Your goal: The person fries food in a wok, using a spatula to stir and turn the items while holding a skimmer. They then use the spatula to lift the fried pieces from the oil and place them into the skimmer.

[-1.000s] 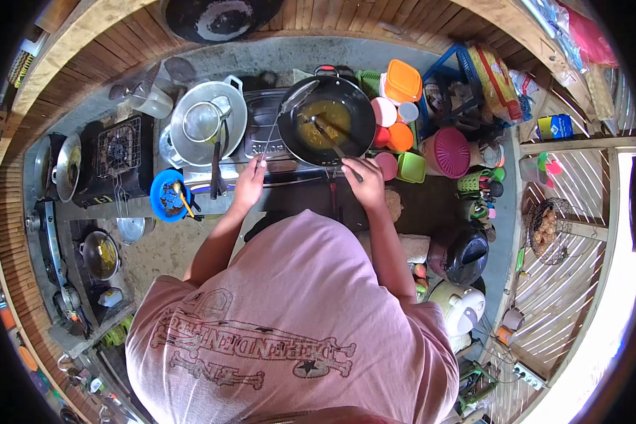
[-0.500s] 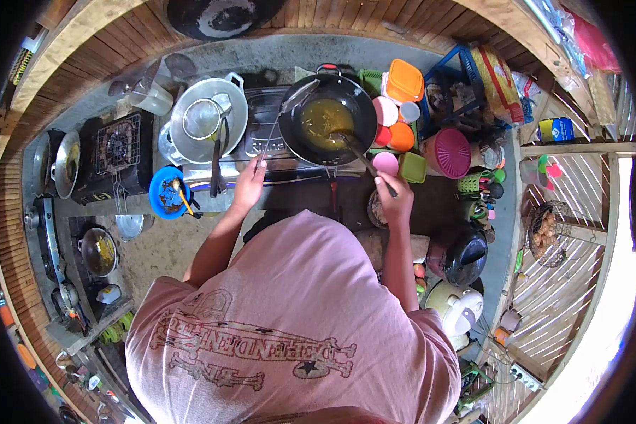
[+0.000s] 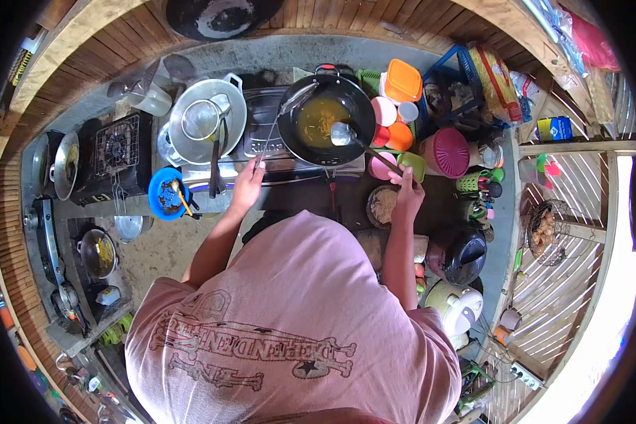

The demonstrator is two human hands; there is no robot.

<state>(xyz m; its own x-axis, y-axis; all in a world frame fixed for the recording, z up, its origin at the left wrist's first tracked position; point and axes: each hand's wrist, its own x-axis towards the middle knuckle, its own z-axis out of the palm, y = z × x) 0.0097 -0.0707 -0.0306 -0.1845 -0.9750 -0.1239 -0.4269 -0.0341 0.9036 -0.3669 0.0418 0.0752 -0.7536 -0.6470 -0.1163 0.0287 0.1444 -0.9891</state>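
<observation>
Wooden plank walls wrap a crowded cooking counter (image 3: 304, 201). Nearest, the person's pink shirt (image 3: 297, 311) fills the lower view. Just ahead, the right hand (image 3: 408, 194) curls its fingers round the end of a ladle (image 3: 340, 133) handle, beside a bowl of brown crumbs (image 3: 383, 205) at the counter's front edge. A green tub (image 3: 411, 166) and pink lids crowd close around this hand. The left hand (image 3: 247, 185) pinches the thin handle of a wire skimmer (image 3: 275, 131) at the stove (image 3: 261, 124) front. Bare dark counter lies between the hands. Farther on, the ladle's bowl hangs over the black wok (image 3: 360, 116) of yellow oil. A steel pot (image 3: 237, 113) stands to its left.
</observation>
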